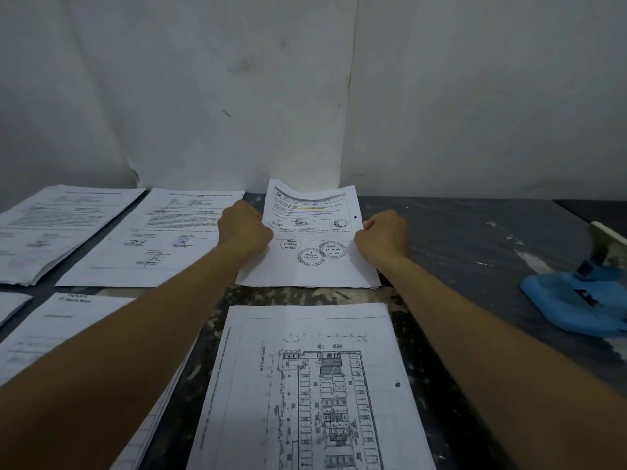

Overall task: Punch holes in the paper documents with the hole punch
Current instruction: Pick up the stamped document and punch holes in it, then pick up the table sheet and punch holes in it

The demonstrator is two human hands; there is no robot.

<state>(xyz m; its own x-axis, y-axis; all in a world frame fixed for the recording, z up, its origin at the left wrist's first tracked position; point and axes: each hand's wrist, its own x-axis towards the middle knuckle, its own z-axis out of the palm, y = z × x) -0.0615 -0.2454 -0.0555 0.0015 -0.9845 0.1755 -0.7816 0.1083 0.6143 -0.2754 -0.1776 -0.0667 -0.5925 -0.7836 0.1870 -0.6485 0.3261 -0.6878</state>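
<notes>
A stamped paper document (310, 245) lies at the back middle of the table, its far end curling up against the wall. My left hand (245, 228) grips its left edge and my right hand (383, 235) grips its right edge. A punched hole shows near that right edge. The blue hole punch (576, 300) sits at the far right, apart from both hands. A floor-plan document (315, 385) with a hole near its right edge lies in front of me.
Several other paper stacks lie to the left: one at the back (159, 235), one at the far left (51, 228), one at the front left (68, 330). The dark, paint-stained table (468, 239) meets a white wall (305, 96) behind.
</notes>
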